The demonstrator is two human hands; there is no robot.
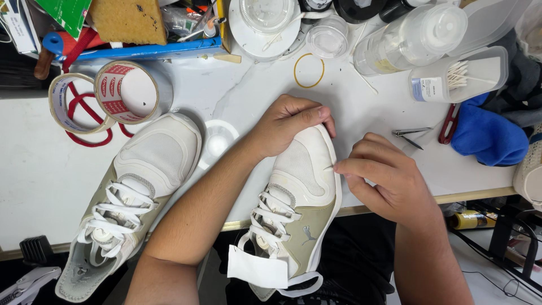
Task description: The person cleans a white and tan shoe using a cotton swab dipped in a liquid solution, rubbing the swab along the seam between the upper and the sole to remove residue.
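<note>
A white and beige shoe [302,197] with smooth toe leather, flat white laces and a paper tag at its tongue lies half on the white table [34,169], heel hanging over the front edge above the person's lap. The left hand [288,124] curls over the toe, fingers wrapped round the tip and pressing it down. The right hand [389,175] sits at the shoe's right side, thumb and forefinger pinched together on a thin white stick [328,168] whose tip touches the toe panel; what the tip carries is too small to tell. The matching second shoe [127,197] lies to the left, laced, apart from both hands. Behind it stand two tape rolls [101,96], one partly hidden by the other. A clear lidded box [457,76] holds cotton swabs, and a clear bottle [412,36] lies on its side beside it. A yellow rubber band [309,70], small metal tweezers [411,134] and a fuzzy blue cloth [488,135] rest nearby; the clutter along the top edge is cut off.
</note>
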